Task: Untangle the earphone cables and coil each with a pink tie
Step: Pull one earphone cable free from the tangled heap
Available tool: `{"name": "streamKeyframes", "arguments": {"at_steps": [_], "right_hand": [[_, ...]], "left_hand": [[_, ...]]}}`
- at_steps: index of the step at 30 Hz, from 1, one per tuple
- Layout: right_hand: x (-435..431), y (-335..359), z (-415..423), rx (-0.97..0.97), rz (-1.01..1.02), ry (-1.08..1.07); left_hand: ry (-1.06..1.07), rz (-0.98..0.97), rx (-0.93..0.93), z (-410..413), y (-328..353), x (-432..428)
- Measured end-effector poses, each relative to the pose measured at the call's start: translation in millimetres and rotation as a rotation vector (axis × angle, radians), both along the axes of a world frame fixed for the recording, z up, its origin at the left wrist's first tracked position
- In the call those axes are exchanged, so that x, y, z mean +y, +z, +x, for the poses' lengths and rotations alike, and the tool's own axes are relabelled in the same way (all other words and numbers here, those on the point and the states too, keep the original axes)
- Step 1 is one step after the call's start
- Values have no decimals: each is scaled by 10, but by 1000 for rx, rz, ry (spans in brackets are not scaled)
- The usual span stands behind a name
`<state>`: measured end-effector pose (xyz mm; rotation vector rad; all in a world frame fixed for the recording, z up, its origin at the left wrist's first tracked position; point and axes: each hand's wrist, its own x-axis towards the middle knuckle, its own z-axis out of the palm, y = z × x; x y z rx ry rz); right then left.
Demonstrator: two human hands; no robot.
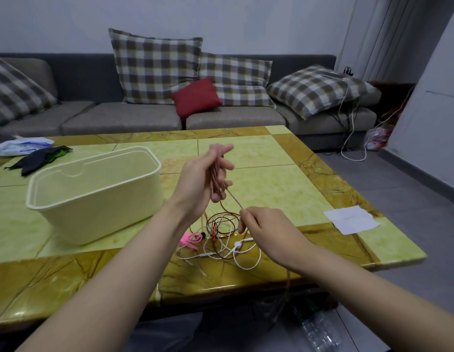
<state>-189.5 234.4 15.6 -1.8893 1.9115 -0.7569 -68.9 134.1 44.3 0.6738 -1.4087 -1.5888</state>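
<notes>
My left hand (208, 174) is raised above the table with several loops of a brown earphone cable (234, 199) wound around its fingers. A taut strand runs down from it to my right hand (269, 232), which pinches the cable between thumb and fingers. More of the brown cable lies looped on the table below, tangled with a white earphone cable (242, 252). Pink ties (189, 240) lie on the table just left of the tangle.
A cream plastic tub (93, 189) stands on the green and yellow marble table (284, 179) to the left. A white paper (351, 219) lies near the right edge. Dark cloth (38, 158) and a plastic bag (20, 146) sit far left. A grey sofa with cushions lies beyond.
</notes>
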Motion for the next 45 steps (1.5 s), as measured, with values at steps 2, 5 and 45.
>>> {"name": "streamKeyframes", "arguments": {"at_steps": [2,5,45], "right_hand": [[24,-4,-11,96,-19,31],[58,20,-32,207,-37,87],[-60,-128,-43,202,-88,90]], "left_hand": [[23,-166,-201,23,-33,18],[15,-315,-415,35,-64,29],[-232,237,185,-18,-15,82]]}}
